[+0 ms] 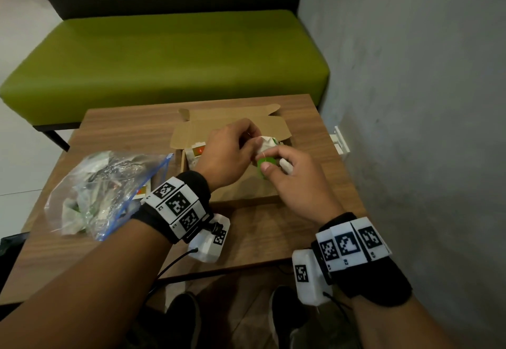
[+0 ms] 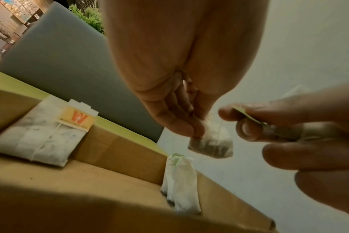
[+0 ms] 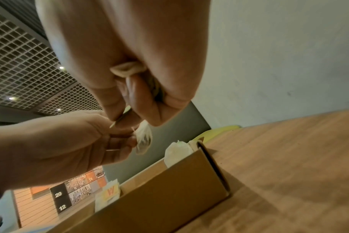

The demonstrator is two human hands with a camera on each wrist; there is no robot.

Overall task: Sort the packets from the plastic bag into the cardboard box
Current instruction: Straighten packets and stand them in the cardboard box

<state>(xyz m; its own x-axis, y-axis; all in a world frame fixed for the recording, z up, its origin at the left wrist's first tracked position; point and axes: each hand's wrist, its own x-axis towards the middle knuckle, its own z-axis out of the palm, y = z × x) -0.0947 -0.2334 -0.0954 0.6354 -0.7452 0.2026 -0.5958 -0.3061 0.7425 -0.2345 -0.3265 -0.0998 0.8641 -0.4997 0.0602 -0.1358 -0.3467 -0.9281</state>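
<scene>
Both hands hover over the open cardboard box (image 1: 254, 200). My left hand (image 1: 254, 140) pinches a small tea bag packet (image 2: 211, 143) by its top edge, so it hangs above the box. A thin string runs from it to a green tag (image 2: 249, 117), which my right hand (image 1: 269, 166) pinches between thumb and forefinger. Something pale (image 1: 286, 166) is tucked in the right hand's curled fingers. In the box, an orange-tagged packet (image 2: 40, 135) lies at the far left and a green-tagged packet (image 2: 179, 181) leans on the far right wall. The clear plastic bag (image 1: 104, 192) of several packets lies left of the box.
The box stands on a small wooden table (image 1: 273, 233) whose right edge is close to a grey wall (image 1: 410, 102). A green bench (image 1: 169, 58) stands behind the table. The box lid (image 1: 232, 121) stands open at the far side.
</scene>
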